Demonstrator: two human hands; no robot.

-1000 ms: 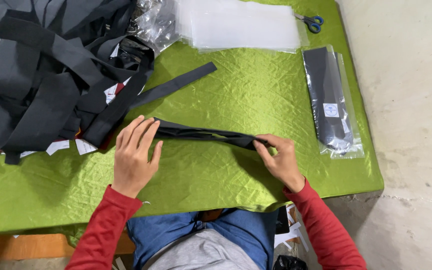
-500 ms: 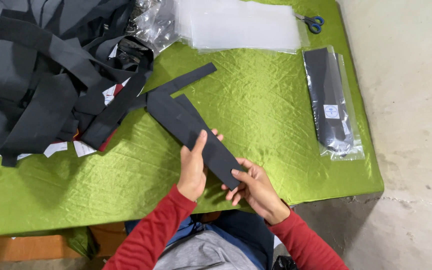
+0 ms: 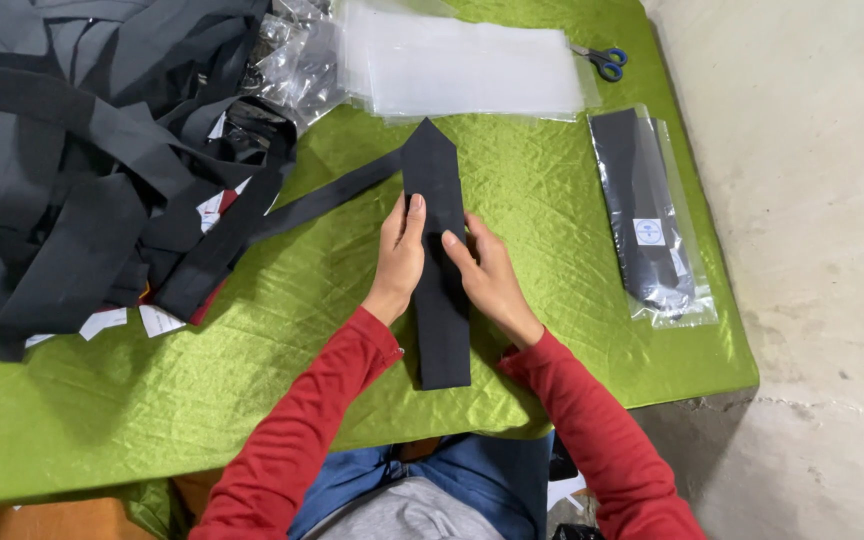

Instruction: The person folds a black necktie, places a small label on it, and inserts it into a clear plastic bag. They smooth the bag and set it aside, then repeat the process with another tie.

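A folded black necktie (image 3: 439, 290) lies lengthwise on the green cloth-covered table (image 3: 282, 350), its square end just short of the near edge and its pointed tip aimed at the far edge. The left hand (image 3: 399, 255) rests along the tie's left side, fingers flat and pressing it down. The right hand (image 3: 482, 275) lies on the right side, fingertips on the fabric, not gripping. A narrow black tail (image 3: 327, 198) runs from the tie toward the far left.

To the left, a big heap of loose black ties (image 3: 82, 160) fills the far left corner, with white tags showing at its near fringe; I cannot count them. To the right there is open green cloth, then one bagged tie (image 3: 647, 215) near the right edge. Farther off, a stack of clear plastic sleeves (image 3: 462, 65) sits along the far edge, crumpled ones (image 3: 297, 65) beside it, and one pair of blue-handled scissors (image 3: 602, 62) at the far right corner.
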